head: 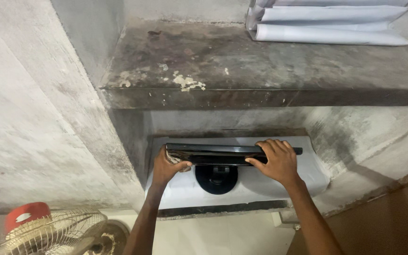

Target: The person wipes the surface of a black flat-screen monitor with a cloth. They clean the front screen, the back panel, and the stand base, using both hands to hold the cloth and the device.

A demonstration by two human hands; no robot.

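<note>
A flat black monitor [216, 154] stands on a round black base [216, 179] on a lower shelf covered with a white sheet [185, 191]. I look down on its top edge. My left hand [166, 167] grips the monitor's left end, with a pale cloth bunched between palm and screen edge. My right hand [276, 160] lies over the top edge toward the right, fingers curled over the far side and thumb on the near side.
A stained concrete shelf [223, 71] juts out above the monitor. White rolled sheets [327, 21] lie on it at the back right. Rough concrete walls close in on the left and right. A wire-caged fan [48, 233] with a red cap stands at lower left.
</note>
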